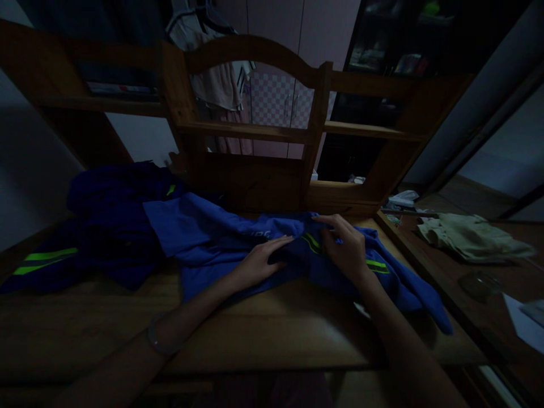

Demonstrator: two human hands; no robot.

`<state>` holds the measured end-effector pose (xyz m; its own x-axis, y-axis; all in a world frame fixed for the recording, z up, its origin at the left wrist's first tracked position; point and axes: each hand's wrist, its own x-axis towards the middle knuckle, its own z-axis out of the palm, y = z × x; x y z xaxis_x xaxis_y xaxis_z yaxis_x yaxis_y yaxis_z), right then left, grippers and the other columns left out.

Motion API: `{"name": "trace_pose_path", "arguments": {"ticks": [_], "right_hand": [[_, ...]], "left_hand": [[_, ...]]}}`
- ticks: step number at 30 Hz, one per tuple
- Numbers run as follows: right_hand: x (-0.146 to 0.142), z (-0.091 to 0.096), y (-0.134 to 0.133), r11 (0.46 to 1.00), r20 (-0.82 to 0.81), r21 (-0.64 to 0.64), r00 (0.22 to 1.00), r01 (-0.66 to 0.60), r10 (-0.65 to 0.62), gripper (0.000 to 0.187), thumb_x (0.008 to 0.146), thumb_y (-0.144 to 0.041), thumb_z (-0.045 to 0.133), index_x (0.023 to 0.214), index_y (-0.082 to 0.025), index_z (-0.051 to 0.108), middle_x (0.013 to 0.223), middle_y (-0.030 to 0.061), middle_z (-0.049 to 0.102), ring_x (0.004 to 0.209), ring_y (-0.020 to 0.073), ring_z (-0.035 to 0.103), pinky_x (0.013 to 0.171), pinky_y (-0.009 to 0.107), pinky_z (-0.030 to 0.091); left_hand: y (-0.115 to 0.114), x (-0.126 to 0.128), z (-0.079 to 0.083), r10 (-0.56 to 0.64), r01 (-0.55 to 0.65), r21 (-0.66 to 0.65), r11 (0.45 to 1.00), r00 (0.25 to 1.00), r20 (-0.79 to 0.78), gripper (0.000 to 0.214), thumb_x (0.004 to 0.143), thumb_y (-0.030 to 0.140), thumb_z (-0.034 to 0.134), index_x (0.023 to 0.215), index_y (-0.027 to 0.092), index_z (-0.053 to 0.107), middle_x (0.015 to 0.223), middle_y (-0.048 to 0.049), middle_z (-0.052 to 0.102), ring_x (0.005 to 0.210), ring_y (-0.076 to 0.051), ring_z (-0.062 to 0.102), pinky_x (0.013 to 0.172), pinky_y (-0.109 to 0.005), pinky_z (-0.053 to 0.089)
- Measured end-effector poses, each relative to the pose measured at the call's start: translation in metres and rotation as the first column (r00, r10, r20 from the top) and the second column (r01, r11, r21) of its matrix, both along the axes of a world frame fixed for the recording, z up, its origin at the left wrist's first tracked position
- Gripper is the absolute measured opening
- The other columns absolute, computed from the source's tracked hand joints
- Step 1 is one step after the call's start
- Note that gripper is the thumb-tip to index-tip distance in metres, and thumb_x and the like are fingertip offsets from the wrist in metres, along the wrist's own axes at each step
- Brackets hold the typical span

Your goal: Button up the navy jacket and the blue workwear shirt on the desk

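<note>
A blue garment [212, 232] with light lettering and yellow-green stripes lies spread and wrinkled across the wooden table [272, 340]. My left hand [263, 262] rests on its middle, fingers stretched out flat and pointing right. My right hand [343, 245] is on the striped part to the right. Its index finger reaches left and the thumb stands apart from it; I see no fabric gripped, though the other fingers are partly hidden. One sleeve-like end of the garment trails to the right, past my right forearm.
A heap of darker blue clothing [114, 221] with a yellow-green stripe sits at the left. A wooden shelf frame [250, 133] rises along the table's back. On the right surface lie pale folded cloth [471, 235], a glass dish [480, 282] and white paper [525, 323].
</note>
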<state>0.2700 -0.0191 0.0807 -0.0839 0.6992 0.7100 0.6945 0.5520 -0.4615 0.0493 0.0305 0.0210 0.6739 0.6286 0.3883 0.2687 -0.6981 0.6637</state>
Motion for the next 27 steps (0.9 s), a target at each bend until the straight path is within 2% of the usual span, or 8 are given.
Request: {"name": "trace_pose_path", "arguments": {"ticks": [4,7,10,13,17,20,24,27], "right_hand": [[-0.003,0.017,-0.015,0.998,-0.311,0.052,0.95,0.03,-0.012,0.022,0.089,-0.019,0.044,0.103,-0.023,0.061,0.097,0.0038,0.058,0.051,0.0092,0.06,0.044,0.023,0.048],[-0.004,0.029,-0.023,0.969,-0.465,0.168,0.882,0.181,-0.084,0.018,0.089,-0.022,0.047,0.101,-0.022,0.061,0.095,0.0044,0.059,0.061,0.0125,0.063,0.049,0.025,0.052],[-0.002,0.036,-0.023,0.907,-0.518,0.252,0.838,0.338,-0.168,0.016,0.087,-0.024,0.05,0.098,-0.019,0.061,0.094,0.0049,0.058,0.076,0.0161,0.063,0.062,0.029,0.055],[0.005,0.034,-0.016,0.904,-0.436,0.233,0.869,0.359,-0.233,0.017,0.088,-0.023,0.047,0.1,-0.019,0.059,0.095,0.0052,0.059,0.087,0.0177,0.061,0.075,0.033,0.053],[0.013,0.013,0.001,0.978,-0.123,0.021,0.972,0.207,-0.203,0.027,0.086,-0.025,0.05,0.112,-0.021,0.055,0.116,0.0089,0.055,0.111,0.0225,0.052,0.095,0.041,0.043],[0.01,-0.008,0.011,0.968,0.11,-0.172,0.98,0.184,-0.167,0.048,0.08,-0.029,0.058,0.125,-0.019,0.047,0.136,0.014,0.039,0.127,0.029,0.038,0.101,0.046,0.038],[-0.006,-0.013,0.009,0.965,0.159,-0.086,0.96,0.247,-0.231,0.05,0.082,-0.022,0.053,0.131,-0.02,0.043,0.143,0.0127,0.031,0.128,0.0284,0.037,0.103,0.046,0.037],[-0.023,-0.004,0.0,0.981,0.119,0.015,0.973,0.195,-0.195,0.043,0.087,-0.016,0.045,0.129,-0.023,0.045,0.134,0.0101,0.042,0.124,0.0239,0.042,0.103,0.042,0.037]], "left_hand": [[0.004,-0.002,0.01,0.229,-0.23,0.012,0.973,0.971,0.063,0.025,0.088,0.028,0.048,0.107,0.021,0.062,0.108,-0.0034,0.065,0.102,-0.019,0.059,0.091,-0.03,0.043],[-0.001,-0.002,0.028,0.363,-0.362,-0.034,0.932,0.921,0.144,0.027,0.092,0.034,0.04,0.088,0.019,0.062,0.085,-0.0004,0.066,0.081,-0.016,0.061,0.077,-0.025,0.043],[-0.007,-0.004,0.047,0.443,-0.446,-0.052,0.894,0.859,0.255,0.028,0.092,0.037,0.039,0.088,0.018,0.06,0.083,0.0,0.064,0.081,-0.015,0.059,0.076,-0.023,0.042],[-0.001,-0.013,0.053,0.466,-0.475,-0.049,0.879,0.83,0.306,0.028,0.091,0.039,0.04,0.094,0.019,0.06,0.089,-0.0003,0.064,0.087,-0.015,0.059,0.077,-0.022,0.042],[0.021,-0.024,0.033,0.448,-0.448,0.004,0.894,0.894,-0.02,0.032,0.088,0.045,0.044,0.086,0.02,0.063,0.08,-0.0011,0.064,0.077,-0.017,0.06,0.072,-0.026,0.044],[0.024,-0.024,0.021,0.585,-0.548,0.248,0.799,0.804,-0.107,0.027,0.085,0.041,0.052,0.093,0.018,0.063,0.088,-0.006,0.063,0.085,-0.022,0.059,0.079,-0.031,0.044],[0.001,-0.013,0.029,0.666,-0.588,0.494,0.64,0.746,0.026,0.023,0.09,0.031,0.044,0.101,0.019,0.061,0.101,-0.0085,0.058,0.096,-0.021,0.055,0.087,-0.033,0.04],[-0.016,-0.005,0.032,0.641,-0.579,0.414,0.703,0.768,-0.014,0.025,0.091,0.036,0.042,0.096,0.019,0.059,0.09,-0.0051,0.059,0.079,-0.017,0.057,0.073,-0.027,0.043]]}}
